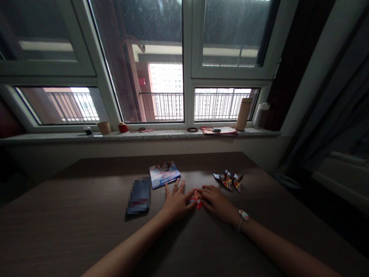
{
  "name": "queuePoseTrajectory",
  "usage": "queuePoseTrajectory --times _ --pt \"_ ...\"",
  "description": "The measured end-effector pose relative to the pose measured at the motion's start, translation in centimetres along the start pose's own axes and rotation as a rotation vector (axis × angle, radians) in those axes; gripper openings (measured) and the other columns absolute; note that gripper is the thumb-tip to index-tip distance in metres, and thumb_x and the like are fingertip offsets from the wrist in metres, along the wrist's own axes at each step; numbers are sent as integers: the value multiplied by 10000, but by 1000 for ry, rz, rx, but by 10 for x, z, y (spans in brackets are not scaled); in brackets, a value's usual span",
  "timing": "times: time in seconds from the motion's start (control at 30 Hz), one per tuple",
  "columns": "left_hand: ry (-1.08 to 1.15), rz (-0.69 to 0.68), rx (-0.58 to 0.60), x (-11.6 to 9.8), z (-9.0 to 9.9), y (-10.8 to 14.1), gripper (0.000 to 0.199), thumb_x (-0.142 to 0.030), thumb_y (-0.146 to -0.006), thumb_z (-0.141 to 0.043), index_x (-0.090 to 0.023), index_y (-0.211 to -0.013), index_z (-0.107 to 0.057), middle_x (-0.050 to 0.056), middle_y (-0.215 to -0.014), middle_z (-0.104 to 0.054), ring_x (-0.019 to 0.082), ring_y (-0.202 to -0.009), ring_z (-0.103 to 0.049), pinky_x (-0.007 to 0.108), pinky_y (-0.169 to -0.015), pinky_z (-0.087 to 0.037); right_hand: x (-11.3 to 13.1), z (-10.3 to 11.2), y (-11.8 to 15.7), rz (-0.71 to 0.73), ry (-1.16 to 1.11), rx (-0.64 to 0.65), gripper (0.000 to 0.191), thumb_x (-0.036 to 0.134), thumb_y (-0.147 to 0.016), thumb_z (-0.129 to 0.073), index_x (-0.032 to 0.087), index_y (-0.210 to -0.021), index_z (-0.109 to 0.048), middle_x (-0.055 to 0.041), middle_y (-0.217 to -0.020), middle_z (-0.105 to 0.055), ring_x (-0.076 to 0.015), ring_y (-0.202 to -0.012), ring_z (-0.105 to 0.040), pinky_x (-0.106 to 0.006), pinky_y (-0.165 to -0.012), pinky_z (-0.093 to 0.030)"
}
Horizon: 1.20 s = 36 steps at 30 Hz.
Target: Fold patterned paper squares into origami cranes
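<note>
A small red folded paper lies on the dark wood-grain table between my two hands. My right hand presses its fingers onto the paper. My left hand rests on the table with its fingers spread, and its thumb reaches the paper's edge. Beyond my right hand stand several folded paper cranes in red and dark prints. A packet of printed origami paper lies beyond my left hand, beside a dark packet whose print is blurred out.
A stone windowsill runs behind the table, holding cups, a tall flask, a white bottle, and red papers with scissors. Closed windows and a balcony railing lie beyond it. A beaded band circles my right wrist.
</note>
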<state>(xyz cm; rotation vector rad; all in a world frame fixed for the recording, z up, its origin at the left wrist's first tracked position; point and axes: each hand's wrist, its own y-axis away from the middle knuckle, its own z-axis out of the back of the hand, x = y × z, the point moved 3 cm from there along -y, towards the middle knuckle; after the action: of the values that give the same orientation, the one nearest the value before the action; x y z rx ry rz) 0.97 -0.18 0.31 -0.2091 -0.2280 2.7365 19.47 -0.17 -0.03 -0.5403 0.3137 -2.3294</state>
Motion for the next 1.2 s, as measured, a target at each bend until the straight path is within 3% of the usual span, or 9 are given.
queuePoseTrajectory --times 0.3,0.5,0.7,0.97,1.2 --pt "-93 -87 -115 -3 14 5 458 -593 -928 -416 -439 -1347 -515 52 -1532 -381 358 -1440 -216 687 -1086 116 7 9 0 -16 138 18 208 293 -947 -503 272 -1084 -658 -11 -1296 -630 -252 -1278 -449 -506 -1113 -273" --pt "-119 -145 -126 -1 25 12 439 -586 -947 -380 -448 -1337 -525 47 -1520 -402 355 -1444 -221 685 -1096 115 10 13 -1 -28 161 11 207 323 -959 -487 297 -1062 -664 33 -1279 -645 -256 -1233 -464 -501 -1103 -265" --pt "-151 -188 -132 -1 31 16 414 -571 -931 -436 -419 -1285 -590 34 -1508 -422 374 -1434 -235 693 -1093 148 9 13 0 -36 182 7 221 344 -962 -476 310 -1072 -664 15 -1276 -648 -260 -1206 -480 -518 -1086 -269" --pt "-183 -271 -144 -5 38 18 385 -551 -942 -434 -359 -1161 -686 41 -1326 -599 361 -1413 -285 662 -1106 195 6 11 0 -46 178 -2 216 361 -959 -485 318 -1067 -666 14 -1278 -646 -263 -1185 -492 -524 -1084 -267" --pt "-175 -300 -149 -7 39 18 338 -532 -926 -485 -344 -1065 -730 39 -1214 -647 364 -1380 -330 668 -1126 140 5 10 1 -58 161 7 213 353 -968 -474 318 -1072 -657 27 -1298 -634 -250 -1196 -488 -516 -1093 -258"
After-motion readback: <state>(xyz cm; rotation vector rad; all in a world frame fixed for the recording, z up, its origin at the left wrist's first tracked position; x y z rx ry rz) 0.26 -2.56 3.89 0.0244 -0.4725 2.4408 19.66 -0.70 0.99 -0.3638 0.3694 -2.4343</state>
